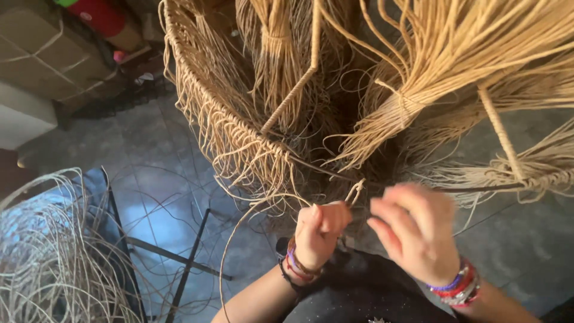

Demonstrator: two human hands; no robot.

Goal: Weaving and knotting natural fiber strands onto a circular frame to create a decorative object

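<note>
Here the left hand (318,230) is closed into a loose fist, its fingers (332,216) pinched shut on a thin tan cord (356,191) that loops up just above the knuckles. The right hand (415,232) hovers just beside it, blurred; its fingers (382,234) are partly curled, and whether they hold anything cannot be told. Both wrists carry stacked bracelets (red and purple for the most part).

The cord runs up to a round basket frame (227,122) directly in front of the hands, in the middle and upper part of the view. Its rim is wrapped in the same straw-coloured cord, with many loose ends hanging off it in a fringe. Wrapped rods (296,90) rise from the rim, and thick tied bundles of cord (442,72) hang over the frame from above, one of them fanning out just over the right hand and crowding the spot where the fingers are. One long strand (230,251) curves down from the rim past the left forearm.

To the lower left lies a tangle of paler cord (48,257) on a thin dark metal stand (179,263). The floor (149,161) is grey tile. At the upper left sit a cardboard box (42,48) tied with string and a red container (98,15) behind it.
</note>
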